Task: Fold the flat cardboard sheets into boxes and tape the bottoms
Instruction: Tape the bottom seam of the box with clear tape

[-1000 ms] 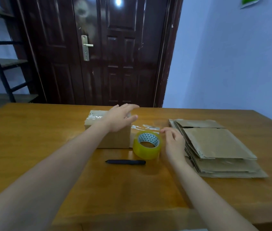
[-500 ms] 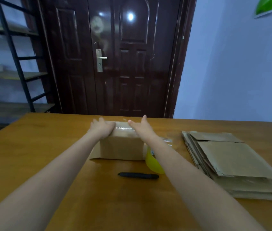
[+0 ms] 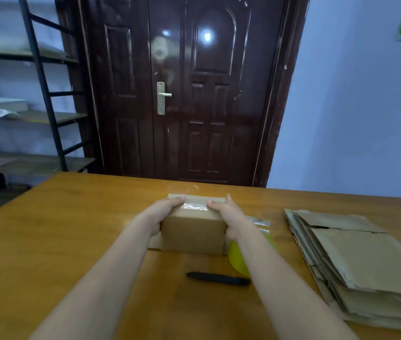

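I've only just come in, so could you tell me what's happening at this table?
A person is making cardboard boxes. Both hands, left hand and right hand, grip the ends of a folded box with clear tape across its top face. A yellow tape roll sits partly hidden behind the right forearm, a black pen lies in front, and a stack of flat sheets waits at the right.

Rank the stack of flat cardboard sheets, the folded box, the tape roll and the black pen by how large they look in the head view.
1. Stack of flat cardboard sheets
2. Folded box
3. Tape roll and black pen: unranked, since the right forearm hides much of the roll.
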Action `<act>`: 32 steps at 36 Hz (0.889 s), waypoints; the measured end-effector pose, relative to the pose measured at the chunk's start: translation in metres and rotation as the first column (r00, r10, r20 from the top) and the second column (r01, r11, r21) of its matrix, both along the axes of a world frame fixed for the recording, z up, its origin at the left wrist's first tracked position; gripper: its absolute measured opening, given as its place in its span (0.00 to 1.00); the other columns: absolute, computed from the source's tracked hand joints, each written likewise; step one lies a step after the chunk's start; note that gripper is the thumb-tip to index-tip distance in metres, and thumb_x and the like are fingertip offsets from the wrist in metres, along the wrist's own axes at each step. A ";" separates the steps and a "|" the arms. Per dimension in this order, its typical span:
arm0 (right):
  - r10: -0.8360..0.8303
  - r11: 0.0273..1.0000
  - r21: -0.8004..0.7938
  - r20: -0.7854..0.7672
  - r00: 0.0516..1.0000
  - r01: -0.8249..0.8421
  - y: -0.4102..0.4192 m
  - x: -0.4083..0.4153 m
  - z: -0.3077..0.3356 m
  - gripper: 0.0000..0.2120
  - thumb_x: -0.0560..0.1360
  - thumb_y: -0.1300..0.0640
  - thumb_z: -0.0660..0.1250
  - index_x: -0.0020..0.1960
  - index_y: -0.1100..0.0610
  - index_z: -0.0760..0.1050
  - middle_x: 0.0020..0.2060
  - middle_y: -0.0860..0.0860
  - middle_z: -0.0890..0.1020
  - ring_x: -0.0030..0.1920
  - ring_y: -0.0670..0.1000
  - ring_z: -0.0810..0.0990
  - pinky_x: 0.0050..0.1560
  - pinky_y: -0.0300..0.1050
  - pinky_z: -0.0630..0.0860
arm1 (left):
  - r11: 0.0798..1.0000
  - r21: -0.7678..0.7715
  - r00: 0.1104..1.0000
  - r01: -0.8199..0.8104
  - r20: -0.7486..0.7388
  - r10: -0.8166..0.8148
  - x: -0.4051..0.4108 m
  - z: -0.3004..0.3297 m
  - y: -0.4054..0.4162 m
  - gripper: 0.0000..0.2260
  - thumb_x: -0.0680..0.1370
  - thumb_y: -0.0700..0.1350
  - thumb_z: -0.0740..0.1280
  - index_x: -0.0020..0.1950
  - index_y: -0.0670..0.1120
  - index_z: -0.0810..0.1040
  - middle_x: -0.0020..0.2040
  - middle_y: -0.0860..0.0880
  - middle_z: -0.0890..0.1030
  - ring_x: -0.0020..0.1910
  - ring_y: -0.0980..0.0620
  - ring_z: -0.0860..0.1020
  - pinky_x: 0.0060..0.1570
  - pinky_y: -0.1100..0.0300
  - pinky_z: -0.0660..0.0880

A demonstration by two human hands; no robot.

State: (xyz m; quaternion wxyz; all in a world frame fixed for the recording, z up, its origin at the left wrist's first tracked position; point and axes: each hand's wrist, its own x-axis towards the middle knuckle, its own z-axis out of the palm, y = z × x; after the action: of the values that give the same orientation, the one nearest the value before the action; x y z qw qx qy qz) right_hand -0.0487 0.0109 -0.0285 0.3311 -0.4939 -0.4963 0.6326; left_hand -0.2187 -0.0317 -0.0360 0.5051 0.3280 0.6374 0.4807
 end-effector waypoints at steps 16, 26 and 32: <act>-0.015 0.996 -0.090 0.051 0.999 0.020 -0.015 -0.001 0.018 0.41 0.72 0.27 0.47 0.70 0.56 0.67 0.61 0.58 0.77 0.62 0.57 0.75 0.68 0.55 0.68 | 0.911 0.408 0.926 -0.054 -0.321 0.198 0.015 0.006 -0.031 0.23 0.81 0.52 0.60 0.74 0.46 0.63 0.68 0.49 0.69 0.63 0.51 0.70 0.59 0.58 0.69; -0.092 0.993 0.073 -0.069 0.993 0.097 -0.020 -0.008 0.043 0.33 0.75 0.31 0.52 0.64 0.56 0.71 0.59 0.54 0.79 0.57 0.56 0.78 0.60 0.56 0.75 | 0.675 0.737 0.876 0.033 -0.347 0.336 0.010 0.018 -0.053 0.19 0.82 0.51 0.55 0.74 0.56 0.62 0.74 0.58 0.62 0.74 0.59 0.58 0.73 0.57 0.57; -0.087 0.943 0.265 -0.391 0.916 0.203 -0.022 -0.007 0.042 0.21 0.79 0.54 0.62 0.70 0.54 0.67 0.65 0.51 0.75 0.61 0.52 0.76 0.58 0.48 0.75 | 0.605 0.795 0.662 0.036 -0.473 0.582 0.002 0.039 -0.051 0.22 0.80 0.59 0.46 0.73 0.59 0.62 0.70 0.57 0.66 0.70 0.57 0.62 0.67 0.62 0.59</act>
State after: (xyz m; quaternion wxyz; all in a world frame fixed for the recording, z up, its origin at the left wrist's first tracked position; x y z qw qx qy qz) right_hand -0.0562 -0.0116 0.0132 0.5373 -0.3438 -0.4759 0.6056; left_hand -0.2171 -0.0829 0.0030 -0.0438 0.5482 0.5652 0.6149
